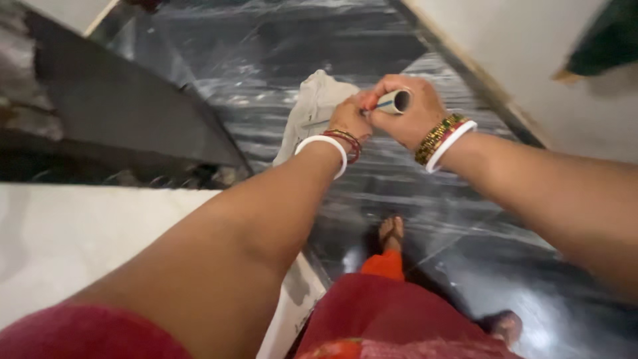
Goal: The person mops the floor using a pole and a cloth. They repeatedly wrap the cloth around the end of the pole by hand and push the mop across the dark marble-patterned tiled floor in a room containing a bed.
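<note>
My right hand (407,114) is closed around the top of a pale pole (397,102) whose open round end faces up at me. Just left of it, my left hand (350,118) grips the same pole lower down, fingers touching the right hand. A whitish cloth (311,110) hangs or lies beyond the hands, down at the dark floor. Both wrists wear white bangles, with beaded ones beside them. The pole's lower length is hidden behind my hands.
Dark glossy marble floor (425,199) runs ahead. A white slab (80,239) sits at the lower left, a dark stepped edge (133,113) at upper left, a pale wall (531,60) at right. My sandalled feet (391,231) stand below.
</note>
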